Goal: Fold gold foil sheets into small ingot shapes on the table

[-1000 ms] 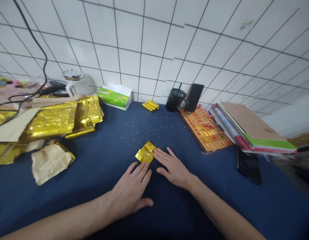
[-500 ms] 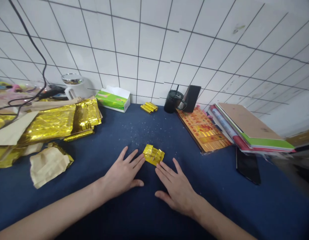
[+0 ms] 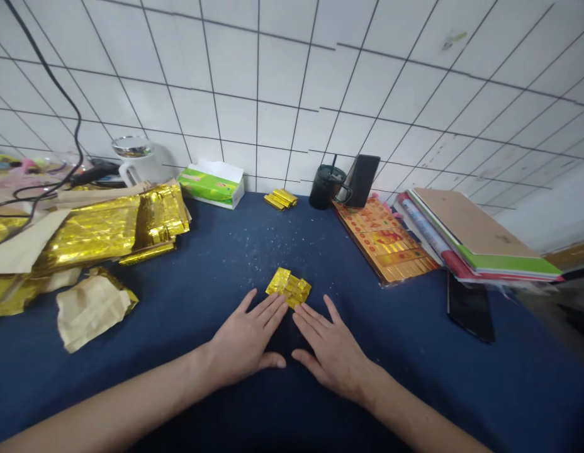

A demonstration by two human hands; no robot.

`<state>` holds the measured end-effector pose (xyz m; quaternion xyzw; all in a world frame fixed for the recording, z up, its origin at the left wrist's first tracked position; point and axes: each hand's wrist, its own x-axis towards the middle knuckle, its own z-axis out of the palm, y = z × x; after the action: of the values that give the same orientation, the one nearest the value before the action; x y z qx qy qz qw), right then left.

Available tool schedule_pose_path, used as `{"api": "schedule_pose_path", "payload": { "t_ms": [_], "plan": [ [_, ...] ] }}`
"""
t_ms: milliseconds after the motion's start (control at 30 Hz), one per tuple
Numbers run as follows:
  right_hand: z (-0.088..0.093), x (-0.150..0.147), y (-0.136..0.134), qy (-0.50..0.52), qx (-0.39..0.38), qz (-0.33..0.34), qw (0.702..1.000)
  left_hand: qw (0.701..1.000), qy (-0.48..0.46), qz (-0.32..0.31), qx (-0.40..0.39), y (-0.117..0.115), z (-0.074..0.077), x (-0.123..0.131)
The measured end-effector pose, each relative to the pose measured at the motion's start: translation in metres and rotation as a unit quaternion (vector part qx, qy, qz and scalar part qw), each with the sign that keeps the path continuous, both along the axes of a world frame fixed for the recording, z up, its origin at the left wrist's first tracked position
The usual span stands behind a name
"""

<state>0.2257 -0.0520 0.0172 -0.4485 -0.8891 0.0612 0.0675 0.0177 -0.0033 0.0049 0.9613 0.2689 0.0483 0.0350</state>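
A small folded piece of gold foil paper [image 3: 289, 286] lies on the dark blue tabletop [image 3: 216, 251], in front of both hands. My left hand [image 3: 249, 336] is palm down with its fingers stretched out, the fingertips resting on the foil's near edge. From the other side, my right hand [image 3: 330, 346] lies flat, its fingertips touching the foil's near right corner. Both thumbs point inward, with a gap between them. Neither hand grasps anything.
Gold foil sheets [image 3: 94, 233] and a crumpled paper piece [image 3: 91, 311] lie left. Along the wall stand a white mug [image 3: 141, 167], a tissue pack [image 3: 211, 185], folded gold strips [image 3: 280, 199], a black cup [image 3: 326, 189] and a phone [image 3: 362, 181]. Books [image 3: 481, 229] lie right.
My left hand has slid right, from the foil's left end to its near edge, closer to my right hand. My right hand has barely moved. The view has shifted slightly.
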Motion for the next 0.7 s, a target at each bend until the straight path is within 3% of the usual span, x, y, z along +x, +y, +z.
{"api": "schedule_pose_path", "payload": {
  "t_ms": [333, 533, 700],
  "plan": [
    [0.0, 0.007, 0.004, 0.02, 0.019, 0.016, 0.999, 0.993, -0.024, 0.115, 0.011, 0.017, 0.005, -0.006],
    [-0.002, 0.011, 0.019, -0.001, 0.06, -0.022, 0.998, 0.996, -0.004, 0.093, 0.012, 0.03, -0.003, -0.003],
    [-0.007, 0.005, 0.038, -0.03, 0.036, -0.039, 0.998, 0.998, -0.011, 0.068, 0.004, 0.035, -0.005, -0.001]
  ]
}}
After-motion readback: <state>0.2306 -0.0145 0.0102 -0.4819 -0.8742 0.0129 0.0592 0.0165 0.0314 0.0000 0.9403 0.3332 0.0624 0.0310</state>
